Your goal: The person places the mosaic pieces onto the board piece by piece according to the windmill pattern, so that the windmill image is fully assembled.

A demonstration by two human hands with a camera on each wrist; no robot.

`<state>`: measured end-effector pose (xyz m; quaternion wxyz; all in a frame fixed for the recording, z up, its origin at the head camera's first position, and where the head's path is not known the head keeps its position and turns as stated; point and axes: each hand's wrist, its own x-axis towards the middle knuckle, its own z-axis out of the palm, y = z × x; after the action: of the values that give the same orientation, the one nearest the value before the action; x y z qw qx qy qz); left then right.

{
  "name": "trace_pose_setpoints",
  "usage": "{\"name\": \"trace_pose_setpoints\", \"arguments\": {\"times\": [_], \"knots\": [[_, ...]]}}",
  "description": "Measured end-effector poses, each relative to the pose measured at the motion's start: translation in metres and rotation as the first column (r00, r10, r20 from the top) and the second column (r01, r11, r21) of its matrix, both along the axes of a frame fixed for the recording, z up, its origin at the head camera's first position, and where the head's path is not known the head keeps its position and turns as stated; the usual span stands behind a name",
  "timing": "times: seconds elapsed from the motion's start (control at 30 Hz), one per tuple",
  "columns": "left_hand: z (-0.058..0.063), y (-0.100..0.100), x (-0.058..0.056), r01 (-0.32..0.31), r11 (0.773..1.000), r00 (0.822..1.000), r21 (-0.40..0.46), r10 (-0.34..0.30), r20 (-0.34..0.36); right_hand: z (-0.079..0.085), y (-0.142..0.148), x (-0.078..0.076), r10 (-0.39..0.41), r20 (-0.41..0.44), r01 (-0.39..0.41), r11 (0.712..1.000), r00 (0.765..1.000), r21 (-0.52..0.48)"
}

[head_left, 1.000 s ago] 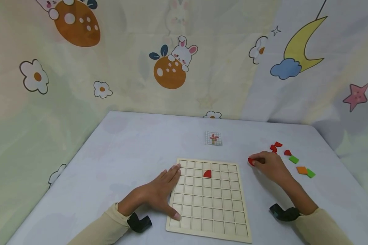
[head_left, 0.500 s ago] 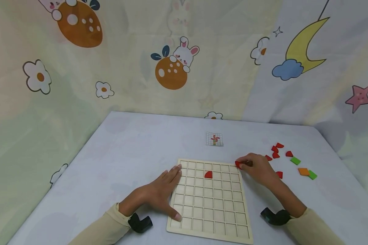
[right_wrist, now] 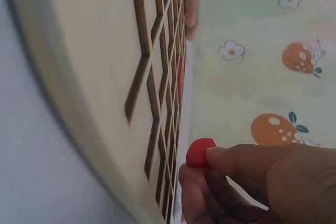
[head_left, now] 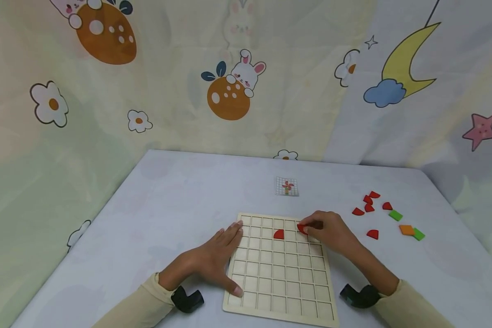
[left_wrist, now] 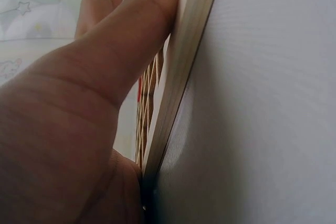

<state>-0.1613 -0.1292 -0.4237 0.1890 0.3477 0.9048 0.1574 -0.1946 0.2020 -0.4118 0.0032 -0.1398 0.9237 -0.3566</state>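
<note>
My right hand (head_left: pixel 328 231) pinches a red quarter-circle tile (right_wrist: pixel 199 153) between thumb and fingers, over the upper right part of a pale wooden grid board (head_left: pixel 266 276). My left hand (head_left: pixel 213 257) lies with spread, straight fingers along the board's left edge, the thumb low on the frame. In the left wrist view that thumb (left_wrist: pixel 142 30) presses against the board's side. One red quarter-circle tile (head_left: pixel 279 234) sits in a cell of the second row, left of the held one.
Behind the board lies a small pattern card (head_left: pixel 287 186) with a pinwheel picture. To the right are several loose red tiles (head_left: pixel 358 212), green tiles (head_left: pixel 396 215) and an orange tile (head_left: pixel 407 230). A printed cloth hangs behind the table.
My right hand has carried the red tile leftward from beside the loose pieces to over the board. The left hand has stayed in place on the board's edge.
</note>
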Motion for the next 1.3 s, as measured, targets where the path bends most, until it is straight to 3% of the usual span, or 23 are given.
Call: {"name": "trace_pose_setpoints", "arguments": {"times": [0.37, 0.6, 0.9, 1.13, 1.3], "knots": [[0.0, 0.001, -0.001, -0.001, 1.0, 1.0, -0.006, 0.001, -0.003, -0.002, -0.02, 0.003, 0.037, 0.044, -0.036, 0.999, 0.998, -0.018], [0.0, 0.0, -0.002, 0.002, 1.0, 1.0, 0.003, -0.002, 0.007, 0.001, -0.033, 0.005, 0.081, 0.129, -0.079, 0.997, 0.988, -0.019], [-0.001, 0.0, -0.001, -0.004, 1.0, 1.0, 0.0, 0.004, 0.005, 0.003, -0.043, 0.008, 0.206, 0.151, -0.197, 0.978, 0.967, -0.074], [-0.004, 0.0, -0.003, 0.011, 1.0, 1.0, 0.01, -0.011, -0.009, 0.0, -0.049, 0.01, 0.144, 0.134, -0.144, 0.99, 0.981, -0.009], [-0.001, 0.0, -0.002, 0.002, 1.0, 1.0, 0.006, -0.002, 0.002, -0.002, -0.052, 0.01, 0.15, 0.094, -0.155, 0.987, 0.984, 0.043]]}}
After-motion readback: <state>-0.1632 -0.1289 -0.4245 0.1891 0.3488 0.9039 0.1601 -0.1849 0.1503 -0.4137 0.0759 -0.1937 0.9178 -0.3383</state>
